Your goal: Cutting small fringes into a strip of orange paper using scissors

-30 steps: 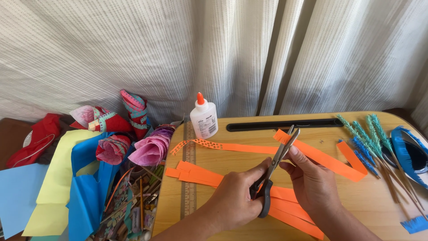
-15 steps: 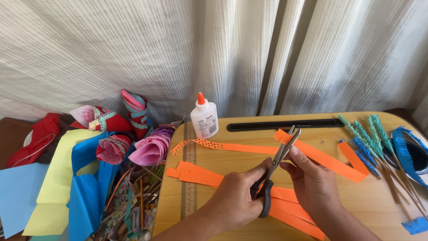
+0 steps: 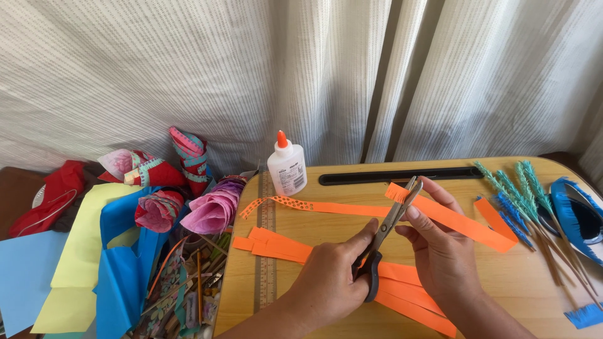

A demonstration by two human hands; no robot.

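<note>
Orange strip [image 3: 447, 215] stays pinched in right hand [image 3: 443, 254]; left hand [image 3: 330, 285] still grips scissors [image 3: 384, 237].

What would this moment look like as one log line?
left hand: grips scissors | right hand: holds orange paper strip | blades at strip end

Your scissors [image 3: 386, 242] show bright, smooth metal blades and dark matt plastic handles. The orange strip [image 3: 455, 216] you hold is thin matt paper, like the strips [image 3: 282, 246] lying on the bench [image 3: 540, 285], which is pale smooth wood with visible grain. The glue bottle [image 3: 287, 166] is glossy white plastic. The curtain [image 3: 251, 75] behind is ribbed, woven cloth.
</note>
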